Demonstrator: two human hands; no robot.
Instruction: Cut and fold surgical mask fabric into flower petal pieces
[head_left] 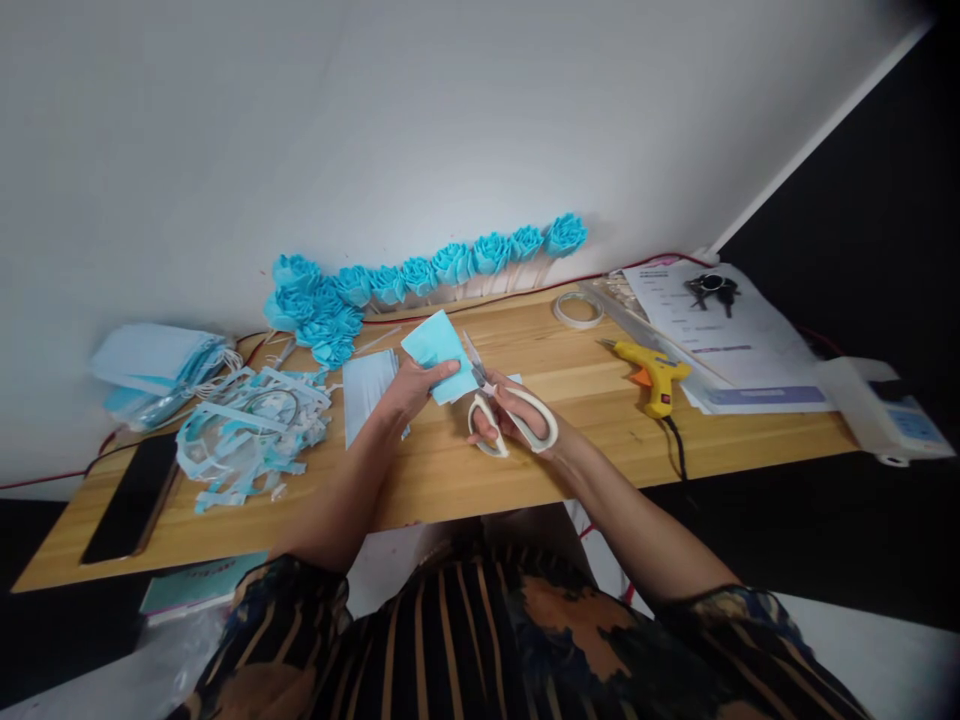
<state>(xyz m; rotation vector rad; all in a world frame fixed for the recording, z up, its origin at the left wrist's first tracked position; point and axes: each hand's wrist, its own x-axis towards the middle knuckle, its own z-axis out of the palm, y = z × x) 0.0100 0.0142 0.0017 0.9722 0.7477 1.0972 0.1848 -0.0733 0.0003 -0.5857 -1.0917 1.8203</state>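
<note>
My left hand (pixel 420 388) pinches a folded light-blue sheet (pixel 442 350), likely fabric or paper, above the table. In my right hand (pixel 517 410) are white-handled scissors (pixel 541 432), my fingers through the loops. Their blades are parted and point up and away, close to the sheet's right edge; whether they touch it I cannot tell. A small pale-blue piece shows just behind the scissors. Left of my left hand lies a stack of pale-blue sheets (pixel 366 390), partly covered by my wrist.
Blue handmade flowers (pixel 454 264) line the wall. Cut strips (pixel 247 425), a pack of face masks (pixel 161 360) and a phone (pixel 135 500) lie left. Rightward are a tape roll (pixel 578 310), yellow glue gun (pixel 651 373), papers (pixel 720 350), keys (pixel 712 290) and a white container (pixel 885 410).
</note>
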